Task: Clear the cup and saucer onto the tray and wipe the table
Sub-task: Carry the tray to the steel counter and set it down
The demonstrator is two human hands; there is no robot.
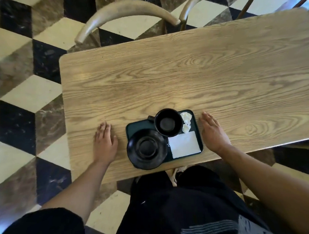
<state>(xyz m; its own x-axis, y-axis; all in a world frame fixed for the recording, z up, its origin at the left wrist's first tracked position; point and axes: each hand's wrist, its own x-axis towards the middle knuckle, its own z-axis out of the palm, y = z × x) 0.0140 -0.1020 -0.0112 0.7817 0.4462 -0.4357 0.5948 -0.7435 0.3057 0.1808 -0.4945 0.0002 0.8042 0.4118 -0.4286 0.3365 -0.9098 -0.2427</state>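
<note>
A dark green tray [137, 126] lies near the front edge of the wooden table [183, 76]. On it stand a black cup [167, 122] at the back, a black saucer [146, 149] at the front left overhanging the tray's rim, a flat white napkin [184, 144] at the front right and crumpled white paper bits [186, 121] at the back right. My left hand [104, 142] rests flat on the table to the left of the tray, apart from it. My right hand [213, 133] lies with straight fingers just right of the tray's edge.
Two curved wooden chair backs [126, 11] stand beyond the table's far edge. A black, cream and brown tiled floor [23, 90] surrounds the table. My legs in dark clothing are against the front edge.
</note>
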